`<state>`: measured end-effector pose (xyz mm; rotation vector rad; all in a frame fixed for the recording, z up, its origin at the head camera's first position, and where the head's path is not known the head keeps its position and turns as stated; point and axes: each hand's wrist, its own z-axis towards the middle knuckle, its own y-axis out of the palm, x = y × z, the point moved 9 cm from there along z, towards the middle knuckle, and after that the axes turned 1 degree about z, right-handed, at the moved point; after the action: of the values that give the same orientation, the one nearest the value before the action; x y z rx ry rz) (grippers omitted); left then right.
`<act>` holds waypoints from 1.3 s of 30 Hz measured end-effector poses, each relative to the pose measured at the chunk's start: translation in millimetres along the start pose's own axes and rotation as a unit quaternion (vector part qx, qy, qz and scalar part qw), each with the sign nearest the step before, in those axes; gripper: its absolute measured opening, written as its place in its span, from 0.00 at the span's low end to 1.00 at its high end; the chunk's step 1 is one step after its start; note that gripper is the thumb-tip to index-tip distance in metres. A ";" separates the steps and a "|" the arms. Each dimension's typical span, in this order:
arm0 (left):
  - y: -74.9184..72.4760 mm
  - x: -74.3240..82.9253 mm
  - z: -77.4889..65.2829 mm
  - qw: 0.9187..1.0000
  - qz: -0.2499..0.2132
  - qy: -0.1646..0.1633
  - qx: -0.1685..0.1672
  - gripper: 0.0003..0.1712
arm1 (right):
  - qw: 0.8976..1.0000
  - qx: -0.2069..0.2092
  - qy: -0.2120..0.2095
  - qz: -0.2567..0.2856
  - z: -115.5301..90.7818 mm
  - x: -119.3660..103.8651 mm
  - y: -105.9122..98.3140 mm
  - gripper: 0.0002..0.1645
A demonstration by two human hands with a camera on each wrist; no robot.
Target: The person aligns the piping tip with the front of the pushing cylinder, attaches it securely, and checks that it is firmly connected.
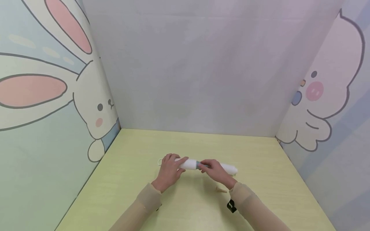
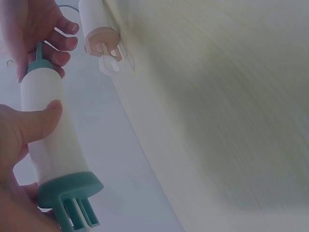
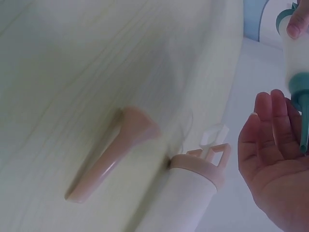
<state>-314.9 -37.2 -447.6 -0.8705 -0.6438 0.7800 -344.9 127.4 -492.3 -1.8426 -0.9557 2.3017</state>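
My left hand [image 1: 169,172] grips a white syringe-like tube [image 1: 189,164], its thumb lying along the barrel in the left wrist view. A green end piece [image 2: 70,188] with a slotted handle is at the tube's near end in that view. At the other end, my right hand [image 1: 216,170] pinches the green nozzle cap [image 2: 39,63], whose thin spout [image 3: 303,121] points towards the palm. The other right fingers are loosely bent. Beyond the right hand lies a second white tube [image 1: 229,169] with a pink end piece [image 3: 198,169]. A loose pink nozzle [image 3: 113,150] rests nearby.
The pale yellow table [image 1: 138,144] is bounded by a grey back wall [image 1: 196,73] and side walls with cartoon animals. A small black object [image 1: 231,206] lies beside the right sleeve. A bit of something dark shows by the left sleeve.
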 end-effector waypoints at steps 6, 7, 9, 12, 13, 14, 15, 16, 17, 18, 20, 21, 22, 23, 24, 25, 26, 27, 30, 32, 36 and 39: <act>1.7 -1.3 -1.6 1.000 0.005 -0.004 -0.004 0.30 | 1.000 0.013 0.017 0.010 -2.3 5.1 -0.2 0.30; 2.0 -1.7 -1.7 1.000 0.005 -0.005 -0.005 0.30 | 1.000 0.021 0.010 0.007 -2.6 4.0 -1.5 0.30; 2.7 -2.3 -1.8 1.000 0.005 -0.006 -0.006 0.30 | 0.999 0.035 -0.006 0.007 -3.1 0.7 -3.8 0.30; 2.8 -2.7 -1.5 1.000 0.003 -0.005 -0.005 0.30 | 0.998 0.045 -0.037 0.011 -3.2 -4.2 -5.6 0.29; 2.8 -2.7 -1.4 1.000 0.003 -0.005 -0.005 0.30 | 0.998 0.045 -0.044 0.014 -3.1 -5.5 -5.7 0.28; 2.6 -2.6 -1.2 1.000 0.002 -0.004 -0.004 0.30 | 0.998 0.045 -0.050 0.019 -2.9 -6.3 -5.5 0.27; 2.3 -2.5 -1.0 1.000 0.000 -0.003 -0.002 0.30 | 0.997 0.045 -0.054 0.022 -2.6 -7.0 -5.3 0.27; 2.2 -2.4 -0.9 1.000 -0.001 -0.002 -0.001 0.30 | 0.997 0.043 -0.056 0.023 -2.4 -7.4 -5.1 0.26; 2.1 -2.3 -0.8 1.000 -0.003 -0.001 0.000 0.30 | 0.997 0.043 -0.057 0.023 -2.2 -7.4 -4.9 0.25; 2.0 -2.3 -0.7 1.000 -0.004 0.000 0.001 0.30 | 0.997 0.042 -0.058 0.021 -2.0 -7.6 -4.6 0.25; 1.8 -2.3 -0.5 1.000 -0.007 0.001 0.003 0.29 | 0.997 0.041 -0.058 0.021 -1.8 -7.5 -4.1 0.23; 1.9 -2.5 -0.6 1.000 -0.008 0.001 0.004 0.29 | 0.997 0.041 -0.059 0.020 -1.7 -7.4 -3.7 0.22; 2.0 -2.6 -0.6 1.000 -0.008 0.001 0.004 0.29 | 0.997 0.040 -0.061 0.018 -1.7 -7.5 -3.5 0.21; 2.1 -2.7 -0.7 1.000 -0.009 0.002 0.005 0.29 | 0.997 0.041 -0.062 0.018 -1.7 -7.8 -3.4 0.20; 2.2 -2.8 -0.8 1.000 -0.010 0.002 0.005 0.30 | 0.997 0.041 -0.063 0.017 -1.6 -7.6 -3.2 0.20; 2.2 -2.8 -0.9 1.000 -0.011 0.003 0.006 0.30 | 0.997 0.041 -0.063 0.016 -1.4 -7.6 -3.0 0.19; 2.4 -2.9 -1.1 1.000 -0.012 0.003 0.006 0.29 | 0.997 0.041 -0.063 0.015 -1.2 -7.6 -2.5 0.18; 2.4 -3.0 -1.2 1.000 -0.012 0.003 0.006 0.30 | 0.997 0.040 -0.063 0.015 -1.1 -8.0 -1.9 0.18; 2.0 -3.5 -1.3 1.000 -0.011 0.002 0.007 0.30 | 0.998 0.028 -0.051 0.015 -2.1 -15.6 -0.6 0.16; 1.8 -3.9 -1.4 1.000 -0.007 0.001 0.006 0.30 | 0.999 0.016 -0.036 0.011 -4.3 -25.2 0.0 0.16; 1.9 -4.5 -1.3 1.000 -0.005 0.000 0.005 0.30 | 1.000 0.007 -0.008 0.001 -9.4 -41.6 -1.5 0.18; 1.3 -4.8 -0.9 1.000 -0.006 -0.001 0.007 0.30 | 1.000 0.019 -0.011 0.007 -11.2 -43.7 -4.6 0.22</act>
<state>-317.3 -40.9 -450.0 -0.8518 -0.6440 0.7751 -323.6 118.5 -453.3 -1.8190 -0.8979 2.3375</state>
